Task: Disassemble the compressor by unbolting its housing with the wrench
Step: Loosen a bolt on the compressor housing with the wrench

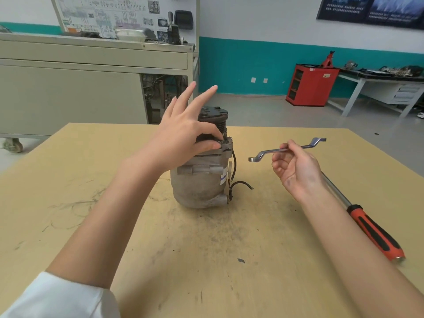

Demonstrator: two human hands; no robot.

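The compressor (199,180) stands upright on the tabletop (206,260), housing not yet parted; the left hand (183,143) pinches a bolt (221,142) at its flange, probably finger-loosening it, while the right hand (296,173) grips the wrench (270,152) aside.

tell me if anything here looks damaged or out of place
The compressor stands upright, but its black wires dangle loose on the right side, one free end lying on the table, whose top is smeared with dark marks. Nothing else stands out.
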